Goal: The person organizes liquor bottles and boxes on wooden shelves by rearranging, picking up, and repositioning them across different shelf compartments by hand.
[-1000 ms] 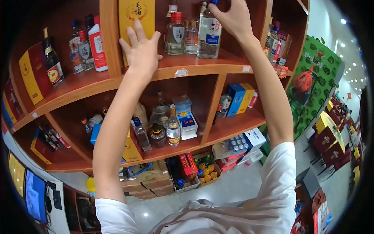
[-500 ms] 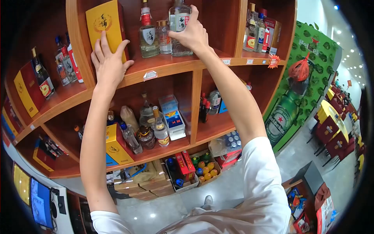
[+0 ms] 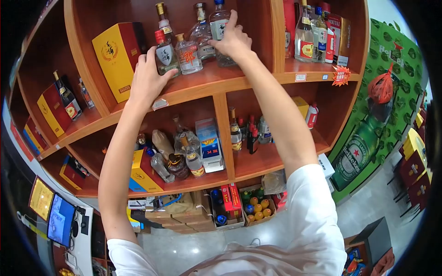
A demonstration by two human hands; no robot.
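My left hand curves round the lower left of a clear liquor bottle with a red cap; its thumb crosses the bottle's base and its fingers are at the left side. My right hand grips a clear liquor bottle with a blue cap, thumb on the left, index finger raised along the right. Between them on the shelf stand a squarish bottle with red characters and a rounded clear bottle. A gold-topped bottle is behind the red-capped one. Left of them stands a yellow box.
The wooden shelf unit holds more bottles and boxes in neighbouring compartments. Cartons and a crate of orange-capped bottles sit on the floor below. A green bottle display stands at the right, a monitor at lower left.
My left hand has left the yellow box and moved right to the red-capped bottle. My right hand stays at the blue-capped bottle. The view has shifted, showing more of the upper shelf.
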